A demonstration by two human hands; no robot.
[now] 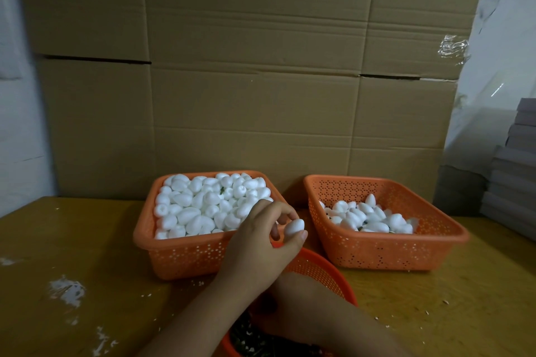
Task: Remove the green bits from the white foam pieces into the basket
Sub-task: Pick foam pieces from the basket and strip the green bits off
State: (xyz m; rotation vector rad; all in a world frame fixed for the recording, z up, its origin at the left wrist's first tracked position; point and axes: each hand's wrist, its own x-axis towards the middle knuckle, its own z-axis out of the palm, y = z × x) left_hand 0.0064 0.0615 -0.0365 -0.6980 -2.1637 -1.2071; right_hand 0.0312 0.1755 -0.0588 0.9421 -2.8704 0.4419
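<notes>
On the table [72, 240], white scuffs mark the left side. The full orange basket [179, 255] is heaped with white foam pieces [203, 206]. The left hand [261, 240] reaches across, pinching one foam piece [294, 226] in its fingertips between the two square baskets. Below, the round orange basket [327, 272] holds dark green bits [249, 339]; the right hand is hidden under the left forearm, its state unclear. At right, the second square basket [406, 252] is part filled. Cardboard [261, 66] stands behind.

Right hand [285, 324] mostly behind the left forearm [203, 307], grip unreadable; round basket [324, 269] cropped below.
</notes>
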